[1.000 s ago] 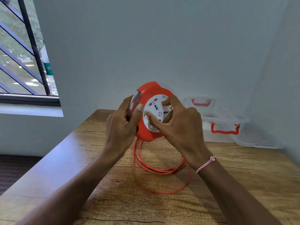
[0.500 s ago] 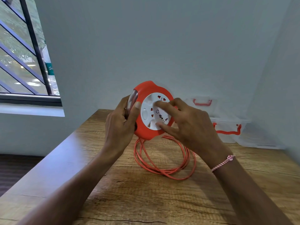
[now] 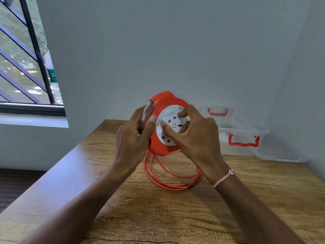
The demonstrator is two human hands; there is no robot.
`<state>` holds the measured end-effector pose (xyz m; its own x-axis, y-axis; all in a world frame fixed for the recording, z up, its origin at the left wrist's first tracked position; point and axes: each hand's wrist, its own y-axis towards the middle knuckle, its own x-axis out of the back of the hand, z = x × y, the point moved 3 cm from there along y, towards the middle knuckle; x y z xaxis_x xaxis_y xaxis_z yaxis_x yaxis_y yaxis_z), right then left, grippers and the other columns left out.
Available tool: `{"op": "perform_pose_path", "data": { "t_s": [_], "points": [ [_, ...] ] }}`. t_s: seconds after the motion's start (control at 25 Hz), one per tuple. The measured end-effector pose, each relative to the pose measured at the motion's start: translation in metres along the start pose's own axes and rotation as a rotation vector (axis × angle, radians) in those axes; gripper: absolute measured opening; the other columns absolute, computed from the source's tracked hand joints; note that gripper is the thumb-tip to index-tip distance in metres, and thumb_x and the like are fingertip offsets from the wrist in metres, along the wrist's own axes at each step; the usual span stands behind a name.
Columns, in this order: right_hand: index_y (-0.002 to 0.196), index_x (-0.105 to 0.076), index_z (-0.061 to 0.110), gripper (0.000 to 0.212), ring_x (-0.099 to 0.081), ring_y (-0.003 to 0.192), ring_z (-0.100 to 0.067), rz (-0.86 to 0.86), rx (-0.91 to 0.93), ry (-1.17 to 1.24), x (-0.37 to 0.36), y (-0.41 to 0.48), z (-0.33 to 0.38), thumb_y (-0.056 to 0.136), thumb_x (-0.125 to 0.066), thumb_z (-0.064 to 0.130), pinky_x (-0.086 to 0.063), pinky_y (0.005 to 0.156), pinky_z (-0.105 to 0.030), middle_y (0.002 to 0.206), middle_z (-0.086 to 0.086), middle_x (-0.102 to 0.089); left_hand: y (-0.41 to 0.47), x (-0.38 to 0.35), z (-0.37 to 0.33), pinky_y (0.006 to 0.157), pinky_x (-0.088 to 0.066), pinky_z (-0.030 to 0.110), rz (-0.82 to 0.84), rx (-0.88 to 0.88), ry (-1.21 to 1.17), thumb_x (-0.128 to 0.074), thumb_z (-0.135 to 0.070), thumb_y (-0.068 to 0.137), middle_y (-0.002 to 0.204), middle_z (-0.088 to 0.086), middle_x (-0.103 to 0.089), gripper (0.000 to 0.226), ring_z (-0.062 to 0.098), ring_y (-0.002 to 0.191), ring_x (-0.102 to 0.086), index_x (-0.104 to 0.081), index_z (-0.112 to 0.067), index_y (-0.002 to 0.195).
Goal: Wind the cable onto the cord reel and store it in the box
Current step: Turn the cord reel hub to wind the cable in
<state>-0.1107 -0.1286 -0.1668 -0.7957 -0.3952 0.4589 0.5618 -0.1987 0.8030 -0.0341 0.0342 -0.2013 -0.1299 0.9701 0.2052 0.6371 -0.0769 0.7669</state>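
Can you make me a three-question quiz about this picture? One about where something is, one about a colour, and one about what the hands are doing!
1. Where is the clear box?
A. On the floor
B. At the back of the table, by the wall
C. On the window sill

2. What colour are the box's handles?
A. Red
B. Blue
C. Green

3. What is happening to the cord reel?
A. It lies alone on the table
B. It sits in the box
C. Both hands hold it above the table

Answers:
1 B, it stands at the table's far right corner.
2 A, both handles are red.
3 C, the left hand grips its edge and the right hand is on its white face, with cable loose below.
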Motion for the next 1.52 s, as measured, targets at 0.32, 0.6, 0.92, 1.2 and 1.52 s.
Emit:
{"op": "perform_pose_path", "data": {
  "t_s": [0.32,0.6,0.92,1.2,1.52],
  "points": [
    [0.101,-0.065,0.024,0.047,-0.068,0.065,-0.005,-0.029,-0.018,-0.022,0.002,0.002,-0.010,0.091,-0.062,0.070,-0.057,0.058,-0.022,0.084,0.010,-0.073,0.002,0.000,0.002,0.064,-0.065,0.059,-0.008,0.016,0.001,-0.035,-0.088,0.093,0.079,0.012,-0.077,0.054,0.025,0.070,-0.078,-0.043,-0.062,0.139],
    [0.152,-0.052,0.034,0.061,-0.074,0.072,-0.022,0.125,0.532,-0.397,0.008,0.000,-0.007,0.097,-0.065,0.057,-0.044,0.053,-0.024,0.119,0.000,-0.076,0.007,0.009,0.002,0.067,-0.066,0.060,-0.024,0.078,-0.051,-0.043,-0.076,0.097,0.091,0.011,-0.077,0.031,0.029,0.078,-0.079,-0.051,-0.067,0.125],
    [0.124,-0.066,0.025,0.065,-0.074,0.063,-0.017,-0.008,0.215,-0.196,0.003,0.001,0.002,0.085,-0.059,0.076,-0.059,0.052,-0.031,0.081,0.001,-0.079,0.000,0.001,0.000,0.058,-0.062,0.057,-0.005,0.033,0.004,-0.036,-0.083,0.097,0.067,0.008,-0.070,0.070,0.024,0.060,-0.073,-0.054,-0.037,0.147],
    [0.097,-0.058,0.021,0.051,-0.068,0.046,-0.011,0.163,-0.510,0.483,-0.011,-0.002,-0.009,0.086,-0.069,0.070,-0.052,0.044,-0.026,0.071,-0.001,-0.077,-0.001,-0.001,0.003,0.061,-0.064,0.056,-0.030,0.002,0.071,-0.037,-0.079,0.099,0.074,0.007,-0.074,0.071,0.023,0.066,-0.076,-0.053,-0.033,0.151],
    [0.146,-0.058,0.027,0.058,-0.074,0.067,-0.024,0.073,0.535,-0.411,0.010,-0.001,-0.002,0.096,-0.067,0.056,-0.043,0.051,-0.023,0.112,-0.005,-0.077,0.004,0.005,0.005,0.069,-0.067,0.060,-0.054,0.038,-0.033,-0.036,-0.090,0.092,0.092,0.017,-0.079,0.040,0.027,0.078,-0.081,-0.048,-0.074,0.127]
  ]
}}
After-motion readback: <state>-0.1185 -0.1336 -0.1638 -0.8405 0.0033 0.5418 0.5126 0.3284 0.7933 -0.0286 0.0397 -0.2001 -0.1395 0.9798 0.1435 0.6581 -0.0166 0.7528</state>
